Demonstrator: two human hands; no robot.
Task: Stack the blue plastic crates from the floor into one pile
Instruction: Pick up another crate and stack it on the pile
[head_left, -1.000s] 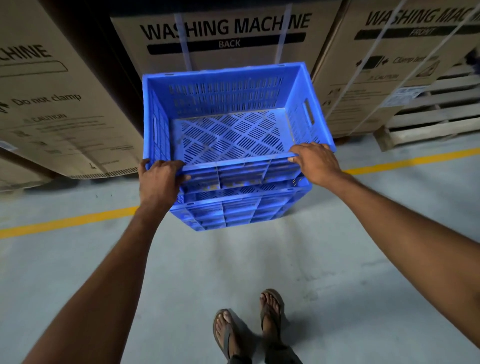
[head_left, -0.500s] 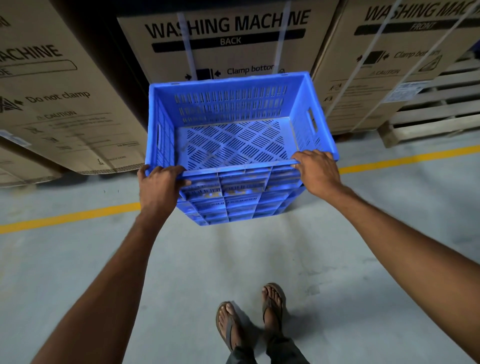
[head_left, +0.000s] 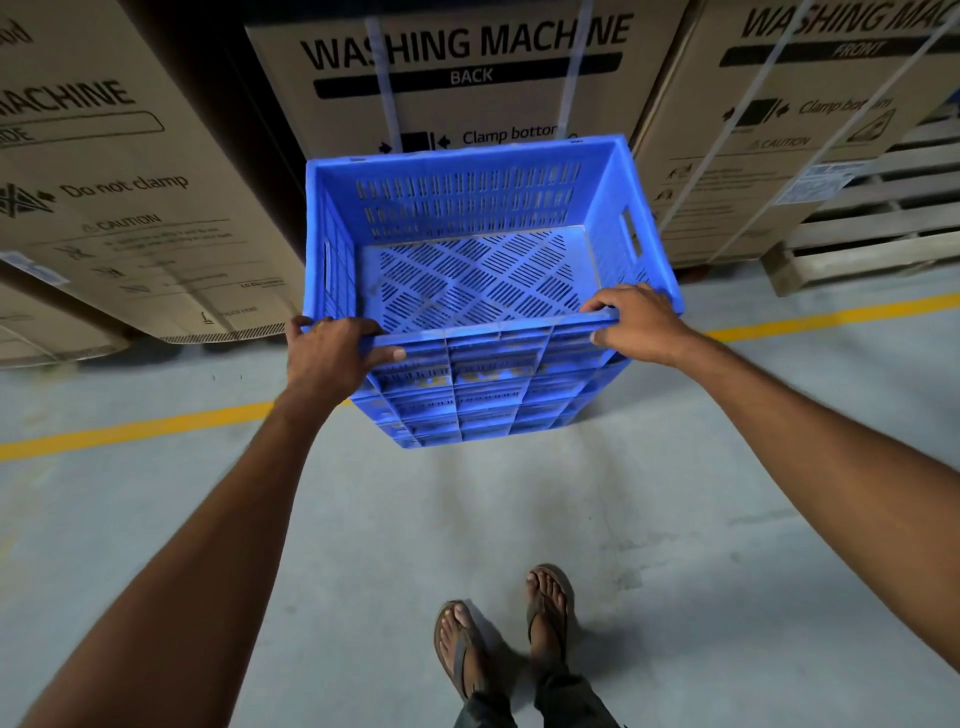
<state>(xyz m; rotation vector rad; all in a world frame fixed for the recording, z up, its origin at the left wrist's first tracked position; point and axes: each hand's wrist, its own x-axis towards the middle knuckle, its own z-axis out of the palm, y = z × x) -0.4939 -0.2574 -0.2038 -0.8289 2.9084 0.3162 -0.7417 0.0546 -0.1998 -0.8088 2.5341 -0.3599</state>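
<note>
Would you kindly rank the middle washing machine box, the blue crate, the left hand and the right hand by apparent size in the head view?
1. Blue crate.
2. Middle washing machine box, cropped and farther, so unsure.
3. Left hand and right hand: alike.

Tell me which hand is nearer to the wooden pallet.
Right. The right hand grips the blue crate at its near right corner, on the side of the wooden pallet; the left hand grips the near left corner, farther away.
</note>
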